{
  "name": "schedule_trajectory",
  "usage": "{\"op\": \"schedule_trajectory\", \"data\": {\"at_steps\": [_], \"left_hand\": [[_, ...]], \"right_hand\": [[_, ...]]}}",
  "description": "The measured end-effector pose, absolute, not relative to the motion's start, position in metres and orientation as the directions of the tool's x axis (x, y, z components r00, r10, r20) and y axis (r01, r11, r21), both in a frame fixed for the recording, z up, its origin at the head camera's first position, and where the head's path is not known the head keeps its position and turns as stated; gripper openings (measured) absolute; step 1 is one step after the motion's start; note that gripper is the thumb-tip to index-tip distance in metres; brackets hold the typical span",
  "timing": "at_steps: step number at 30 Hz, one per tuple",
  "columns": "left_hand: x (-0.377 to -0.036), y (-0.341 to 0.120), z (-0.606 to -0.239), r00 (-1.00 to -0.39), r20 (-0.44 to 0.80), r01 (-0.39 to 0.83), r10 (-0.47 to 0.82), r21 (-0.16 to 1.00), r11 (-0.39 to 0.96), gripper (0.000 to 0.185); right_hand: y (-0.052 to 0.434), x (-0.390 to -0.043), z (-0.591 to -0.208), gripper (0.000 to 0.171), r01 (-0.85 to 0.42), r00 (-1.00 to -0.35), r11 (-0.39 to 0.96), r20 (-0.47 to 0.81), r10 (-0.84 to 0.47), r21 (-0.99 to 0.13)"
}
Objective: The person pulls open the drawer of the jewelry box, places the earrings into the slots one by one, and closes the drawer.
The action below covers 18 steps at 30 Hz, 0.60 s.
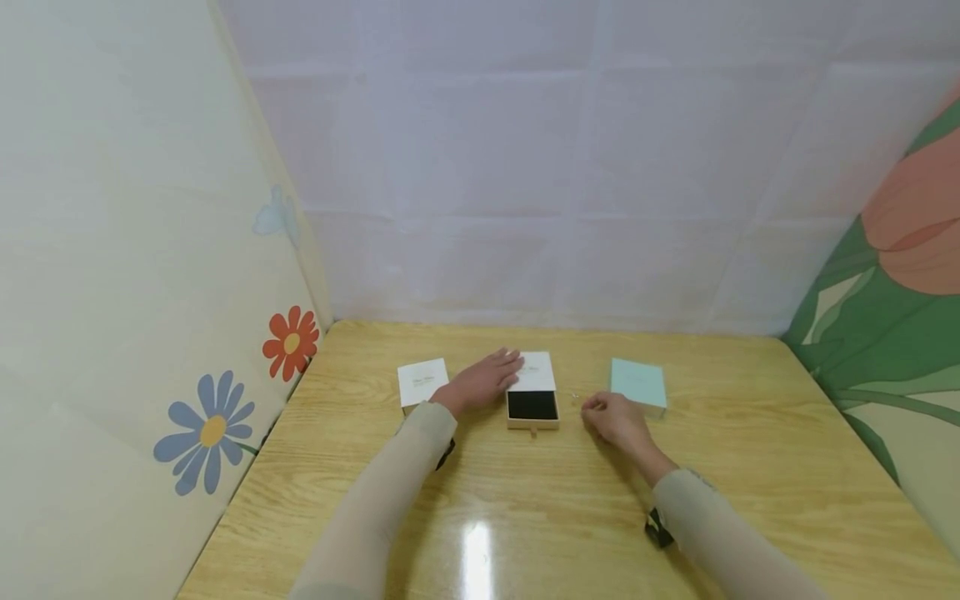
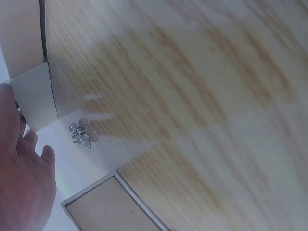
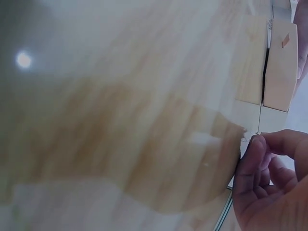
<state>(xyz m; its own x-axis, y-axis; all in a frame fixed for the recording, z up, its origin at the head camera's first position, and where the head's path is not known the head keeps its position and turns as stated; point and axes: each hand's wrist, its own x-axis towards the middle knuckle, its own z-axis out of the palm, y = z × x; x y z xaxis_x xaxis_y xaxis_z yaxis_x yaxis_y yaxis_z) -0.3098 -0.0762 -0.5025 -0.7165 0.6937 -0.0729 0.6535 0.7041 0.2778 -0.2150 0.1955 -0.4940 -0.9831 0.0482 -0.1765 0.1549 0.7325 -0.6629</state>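
Wooden desk (image 1: pixel 570 517), walled by white panels with flower prints.

Left hand (image 1: pixel 480 382): lies flat, fingers straight, on the white sleeve of the drawer box (image 1: pixel 534 392) at desk centre. Grip released; it presses the sleeve, nothing clasped. The box's drawer is slid out toward the person, its black lining showing.

Right hand (image 1: pixel 613 417): on the desk just right of the drawer box, fingers curled, thumb and forefinger pinched together. Right wrist view shows a thin chain (image 3: pixel 246 138) caught at the fingertips (image 3: pixel 254 147). Grip clenched on that chain.

Left wrist view: a small pearl trinket (image 2: pixel 81 133) lies on the desk, close by the box corner, apart from the left hand. Whether it joins the chain, cannot tell.

White box (image 1: pixel 422 382) just left of the left hand. Mint box (image 1: pixel 638 385) just behind the right hand, not touching it.
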Motion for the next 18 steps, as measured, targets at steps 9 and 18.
{"op": "schedule_trajectory", "data": {"at_steps": [9, 18], "left_hand": [[-0.3113, -0.0754, -0.5057, -0.717, -0.068, 0.657, 0.694, 0.268, 0.705, 0.054], [-0.3089, -0.0758, -0.5025, -0.720, -0.078, 0.655, 0.690, 0.255, 0.712, 0.055]], "right_hand": [[0.1941, -0.2159, -0.4891, 0.024, 0.136, -0.985, 0.694, -0.173, 0.016, -0.707], [0.1916, -0.2171, -0.4856, 0.026, 0.146, -0.980, 0.650, -0.197, -0.006, -0.746]]}}
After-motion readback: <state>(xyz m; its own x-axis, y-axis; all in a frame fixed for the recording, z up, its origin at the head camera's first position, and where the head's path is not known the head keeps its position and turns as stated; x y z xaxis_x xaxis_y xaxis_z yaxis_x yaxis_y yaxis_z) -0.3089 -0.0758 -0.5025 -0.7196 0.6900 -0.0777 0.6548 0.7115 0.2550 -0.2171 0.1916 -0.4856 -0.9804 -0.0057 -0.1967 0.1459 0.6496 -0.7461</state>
